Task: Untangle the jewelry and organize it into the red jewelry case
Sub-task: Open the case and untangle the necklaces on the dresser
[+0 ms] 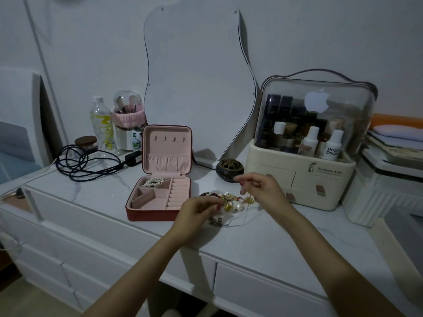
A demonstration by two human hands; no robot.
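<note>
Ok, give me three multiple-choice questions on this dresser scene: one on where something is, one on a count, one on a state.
1. Where does the jewelry pile lie relative to the red jewelry case?
A. inside it
B. on the dresser top to its right
C. behind it

2. How many hooks show in the case's lid?
A. two
B. four
C. six

3. What state is the case in?
A. open, lid upright
B. zipped shut
C. upside down

Answers: 1 B, the pile sits on the marble top beside the case, under the hands, left hand and right hand. 2 B, four small hooks in a row. 3 A, the pink lining and a pearl strand in a back compartment are exposed.
</note>
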